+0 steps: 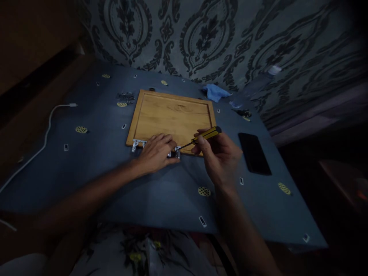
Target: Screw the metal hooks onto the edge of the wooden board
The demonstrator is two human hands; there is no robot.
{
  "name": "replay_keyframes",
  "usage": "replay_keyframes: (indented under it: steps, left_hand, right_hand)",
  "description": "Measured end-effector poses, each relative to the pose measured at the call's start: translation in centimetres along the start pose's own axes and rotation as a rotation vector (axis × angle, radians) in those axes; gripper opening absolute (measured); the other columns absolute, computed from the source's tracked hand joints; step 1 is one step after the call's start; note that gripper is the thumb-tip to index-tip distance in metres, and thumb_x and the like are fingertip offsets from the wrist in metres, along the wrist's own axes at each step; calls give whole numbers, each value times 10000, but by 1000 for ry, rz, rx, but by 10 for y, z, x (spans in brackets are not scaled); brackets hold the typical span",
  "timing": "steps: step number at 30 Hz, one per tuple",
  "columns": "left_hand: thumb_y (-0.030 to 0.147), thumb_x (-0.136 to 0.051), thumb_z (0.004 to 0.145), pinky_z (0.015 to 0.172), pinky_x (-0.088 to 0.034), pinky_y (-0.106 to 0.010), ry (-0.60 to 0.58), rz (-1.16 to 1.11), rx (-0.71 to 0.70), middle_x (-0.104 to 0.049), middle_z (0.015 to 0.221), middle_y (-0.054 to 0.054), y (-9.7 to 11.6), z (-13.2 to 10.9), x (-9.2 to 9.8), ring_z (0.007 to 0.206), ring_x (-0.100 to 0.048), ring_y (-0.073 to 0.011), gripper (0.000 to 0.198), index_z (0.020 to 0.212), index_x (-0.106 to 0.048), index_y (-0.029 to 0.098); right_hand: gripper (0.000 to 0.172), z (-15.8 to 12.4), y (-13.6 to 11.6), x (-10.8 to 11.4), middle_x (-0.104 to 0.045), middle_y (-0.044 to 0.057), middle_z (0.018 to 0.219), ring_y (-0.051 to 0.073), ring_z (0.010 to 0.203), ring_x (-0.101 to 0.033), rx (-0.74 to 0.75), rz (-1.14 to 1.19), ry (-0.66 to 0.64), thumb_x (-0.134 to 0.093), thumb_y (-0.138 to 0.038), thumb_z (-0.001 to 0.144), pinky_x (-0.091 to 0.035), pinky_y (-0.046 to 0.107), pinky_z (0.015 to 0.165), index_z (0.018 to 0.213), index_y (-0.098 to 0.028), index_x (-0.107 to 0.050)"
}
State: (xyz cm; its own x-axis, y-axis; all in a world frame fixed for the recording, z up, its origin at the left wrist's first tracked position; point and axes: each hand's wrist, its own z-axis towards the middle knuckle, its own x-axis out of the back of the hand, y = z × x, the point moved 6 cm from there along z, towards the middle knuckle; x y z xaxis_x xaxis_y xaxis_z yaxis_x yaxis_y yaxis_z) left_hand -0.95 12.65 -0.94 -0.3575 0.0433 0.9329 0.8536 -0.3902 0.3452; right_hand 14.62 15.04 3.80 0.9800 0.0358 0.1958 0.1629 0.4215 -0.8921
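Note:
A wooden cabinet door [175,115] with a raised frame lies flat on the table. A metal hinge [178,153] sits at its near edge, partly covered by my left hand [158,151], whose thumb and fingers close around it from the left. My right hand [220,153] grips a screwdriver [211,133] by its yellow and black handle. The screwdriver slants down to the left, its tip at the hinge. Another metal hinge [134,145] is at the door's near left corner, just left of my left hand.
Small metal parts [126,96] lie left of the door. A blue cloth [216,92], a clear bottle [258,84] and a dark object [243,113] are at the back right. A black phone [254,153] lies right of my right hand. A white cable [49,122] runs along the left.

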Motion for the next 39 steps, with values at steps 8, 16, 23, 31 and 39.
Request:
replay_keyframes:
  steps: [8,16,23,31,39]
  left_hand:
    - [483,-728,950,1012,-454,-441,-3,9,-10,-639,1206,-103,0,0,-1,1178,-569,-307,422,1200,-646,153]
    - [503,-715,954,985,-469,-445,-24,18,4,-643,1186,-101,1,1,1,1170,-574,-312,436,1196,-655,146]
    - [497,-727,948,977,-473,-437,-7,33,-2,-657,1187,-107,2,1,2,1154,-586,-305,403,1159,-659,160]
    - [512,-718,953,1005,-469,-439,0,36,-5,-652,1191,-95,1,0,1,1164,-590,-300,421,1183,-653,166]
    - [489,-730,950,997,-474,-440,-41,26,4,-652,1193,-100,2,1,3,1174,-588,-306,422,1198,-661,154]
  right_hand:
    - [250,0,2,-3,-681,-32,757,113,552,-655,-17,-34,-40,-788,-447,873,-580,269,538,966,-224,-721]
    - [293,1,4,-2,-677,-42,737,115,566,-653,-47,8,-15,-868,-433,785,-593,251,525,827,-230,-661]
    - [277,2,-1,-5,-767,25,982,133,635,-714,-45,22,-164,-785,-444,877,-637,296,619,1044,-232,-724]
    - [267,0,-2,-4,-720,-26,784,110,577,-649,-19,-5,-79,-851,-435,815,-592,259,553,885,-224,-704]
    - [265,-1,-5,3,-696,-43,788,83,513,-601,23,39,78,-835,-441,836,-571,244,495,862,-239,-665]
